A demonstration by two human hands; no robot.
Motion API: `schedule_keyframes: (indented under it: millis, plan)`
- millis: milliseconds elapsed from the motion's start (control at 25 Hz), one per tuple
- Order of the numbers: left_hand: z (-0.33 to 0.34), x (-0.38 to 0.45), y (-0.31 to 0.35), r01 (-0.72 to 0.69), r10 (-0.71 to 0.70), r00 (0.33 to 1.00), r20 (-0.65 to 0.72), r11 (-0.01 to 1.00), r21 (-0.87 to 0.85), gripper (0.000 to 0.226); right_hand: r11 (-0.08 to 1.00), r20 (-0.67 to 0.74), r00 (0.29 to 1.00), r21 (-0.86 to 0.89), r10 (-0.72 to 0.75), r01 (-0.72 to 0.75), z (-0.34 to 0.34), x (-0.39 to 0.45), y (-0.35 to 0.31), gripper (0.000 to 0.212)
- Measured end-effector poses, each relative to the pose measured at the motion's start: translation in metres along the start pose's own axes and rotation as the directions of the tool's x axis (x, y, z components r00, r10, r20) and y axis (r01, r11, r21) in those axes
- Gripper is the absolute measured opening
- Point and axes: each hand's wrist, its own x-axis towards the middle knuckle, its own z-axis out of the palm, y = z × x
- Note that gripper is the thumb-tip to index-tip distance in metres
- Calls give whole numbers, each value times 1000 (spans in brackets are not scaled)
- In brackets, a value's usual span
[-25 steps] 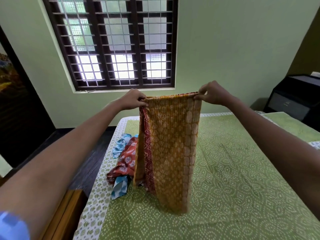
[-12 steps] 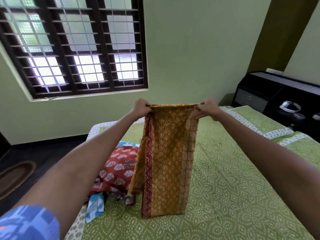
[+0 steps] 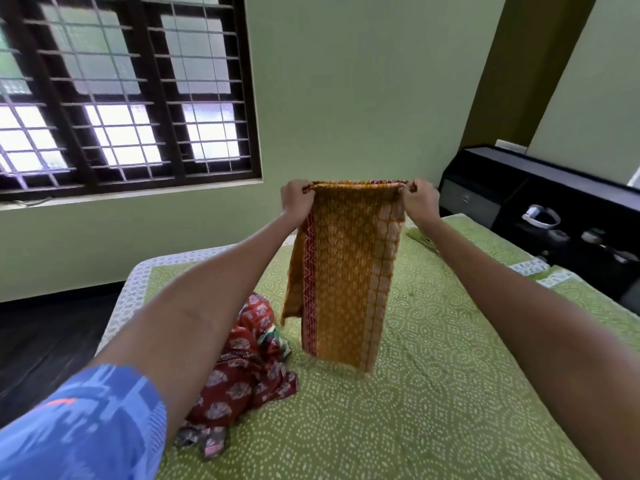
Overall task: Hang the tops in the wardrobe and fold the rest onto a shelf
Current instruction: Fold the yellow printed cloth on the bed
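Left hand (image 3: 297, 198) and right hand (image 3: 419, 199) each pinch a top corner of the mustard printed garment (image 3: 341, 271), which hangs above the bed (image 3: 433, 393).

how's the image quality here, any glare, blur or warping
Head view: the window panes blow out white, the blue sleeve at the lower left is smeared, wide-angle warping bends the window bars and walls; the mustard cloth and both hands are fairly sharp.

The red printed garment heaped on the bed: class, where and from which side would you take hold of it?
The red printed garment lies crumpled, with no clear hem or corner showing. Probably pinch its raised top fold from above, near the bed's left edge, then lift and shake it out to find an edge.
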Motion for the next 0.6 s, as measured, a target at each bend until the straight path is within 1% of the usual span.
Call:
schedule_keyframes:
  millis: [80, 120, 200, 240, 280, 360, 440, 520, 600]
  plan:
    - [4, 4, 10, -38, 37, 999, -15, 998, -58, 20, 1000, -33, 999, 22, -8, 8, -10, 8, 5, 38]
    - [7, 2, 10, -39, 39, 999, -12, 996, -82, 19, 1000, -40, 999, 22, 0, 1, -14, 5, 10, 35]
    - [17, -9, 3, -22, 24, 999, 25, 996, -86, 19, 1000, -27, 1000, 4, 4, -3, -18, -7, 24, 21]
    - [23, -20, -5, -4, 9, 998, 66, 997, -71, 19, 1000, -7, 1000, 0, 11, -11, -17, -17, 35, 13]
    - [30, -33, -14, 19, -13, 993, 117, 998, -53, 19, 1000, 21, 1000, -1, 22, -22, -14, -29, 49, 9]
    - [43, -70, -37, 63, -61, 975, 212, 998, -2, 18, 998, 97, 993, -21, 67, -66, -4, -62, 79, 8]
    - [52, -115, -62, 84, -102, 949, 297, 994, 72, 18, 992, 180, 977, -72, 112, -101, 7, -103, 109, 7]
    - [62, -170, -92, 114, -164, 905, 391, 982, 148, 17, 980, 273, 948, -152, 163, -125, 20, -152, 145, 12]
    - [70, -233, -126, 160, -233, 848, 477, 969, 189, 19, 969, 385, 900, -214, 203, -127, 34, -207, 183, 15]
